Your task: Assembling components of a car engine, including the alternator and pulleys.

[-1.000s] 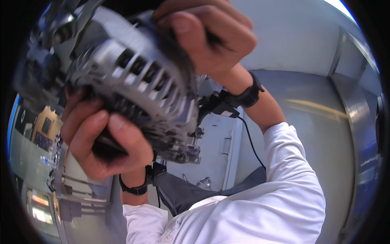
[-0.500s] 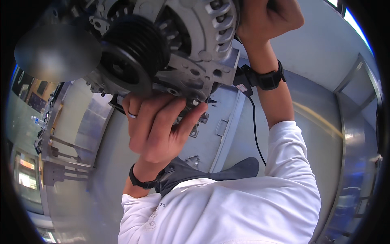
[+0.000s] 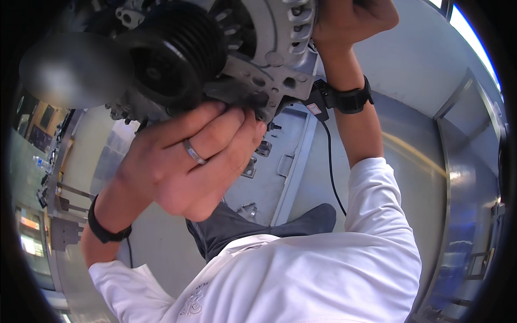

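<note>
A grey metal alternator (image 3: 272, 56) with a finned housing fills the top of the head view. On its left side sits a black ribbed pulley (image 3: 191, 51). My left hand (image 3: 188, 161), with a ring on one finger, reaches up below the pulley. Its fingers are bunched together against the underside of the alternator's lower lug, and whatever the fingertips pinch is hidden. My right hand (image 3: 358, 21) is curled beside the finned right edge of the housing, partly cut off by the top of the picture. What its fingers close on cannot be seen.
Small metal parts (image 3: 249, 171) lie on a pale surface below the alternator, near a metal handle (image 3: 284, 165). A black cable (image 3: 332, 172) hangs from a black box (image 3: 318, 102) at my right wristband. A blurred oval hides the upper left. Metal-framed benches stand left and right.
My left hand has turned, its wrist and elbow swinging out to the left, with the fingers drawn closer together under the alternator. The right hand stays nearly where it was.
</note>
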Demonstrator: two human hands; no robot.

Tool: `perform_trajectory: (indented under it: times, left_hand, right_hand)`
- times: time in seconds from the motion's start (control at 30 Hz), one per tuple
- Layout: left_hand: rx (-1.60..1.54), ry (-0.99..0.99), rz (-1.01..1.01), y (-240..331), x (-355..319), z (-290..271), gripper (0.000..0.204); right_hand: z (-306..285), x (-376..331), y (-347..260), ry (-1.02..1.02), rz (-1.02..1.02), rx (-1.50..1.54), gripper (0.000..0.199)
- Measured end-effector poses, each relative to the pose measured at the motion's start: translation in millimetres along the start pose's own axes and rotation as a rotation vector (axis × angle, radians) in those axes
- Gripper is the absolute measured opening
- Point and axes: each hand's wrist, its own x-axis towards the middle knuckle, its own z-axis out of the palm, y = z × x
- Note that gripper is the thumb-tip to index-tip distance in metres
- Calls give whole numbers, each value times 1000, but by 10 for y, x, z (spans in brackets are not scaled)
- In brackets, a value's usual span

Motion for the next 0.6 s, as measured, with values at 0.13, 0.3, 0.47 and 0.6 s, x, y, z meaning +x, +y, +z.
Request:
perform_trajectory:
  times: [0.13,0.3,0.47,0.6]
  left_hand:
    - [-47,-3,-331,182,23,-20,30]
    - [-4,92,-428,281,-28,163,33]
    - [116,5,-373,338,30,100,27]
    - [29,-92,-306,253,92,-7,22]
  right_hand:
    - [5,-13,19,10,-29,13,27]
    - [-9,-30,46,5,-17,40,26]
    - [10,-16,60,37,-46,55,25]
    - [57,-30,74,83,-54,87,23]
